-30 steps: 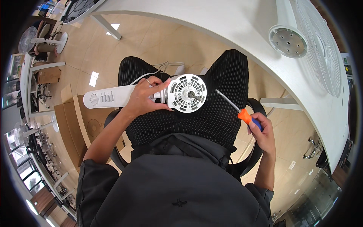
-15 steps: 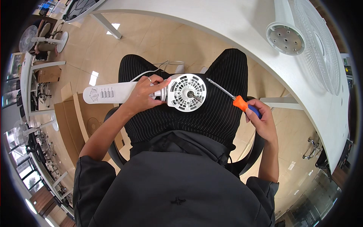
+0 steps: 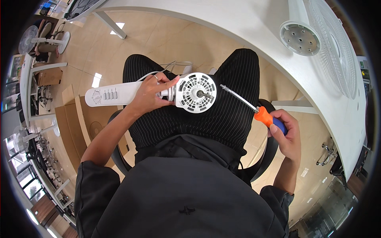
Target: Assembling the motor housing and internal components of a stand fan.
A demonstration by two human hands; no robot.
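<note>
Presently, 2 hands apart: left hand (image 3: 149, 95) clamped on white fan body (image 3: 129, 93) over lap (image 3: 186, 125), right hand (image 3: 289, 139) wrapped round screwdriver (image 3: 262, 116). Cardboard box (image 3: 71, 129) at left; table (image 3: 222, 16), bearing grille (image 3: 337, 47), near right knee (image 3: 247, 59).

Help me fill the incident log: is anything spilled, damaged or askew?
Nothing plainly spilled or damaged shows. Most unusual: the white fan body, held sideways in the left hand, with its shaft bare of blades.

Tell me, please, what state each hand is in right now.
Left hand: closed, holding the white fan body.
Right hand: closed, holding the orange-and-blue screwdriver.
</note>
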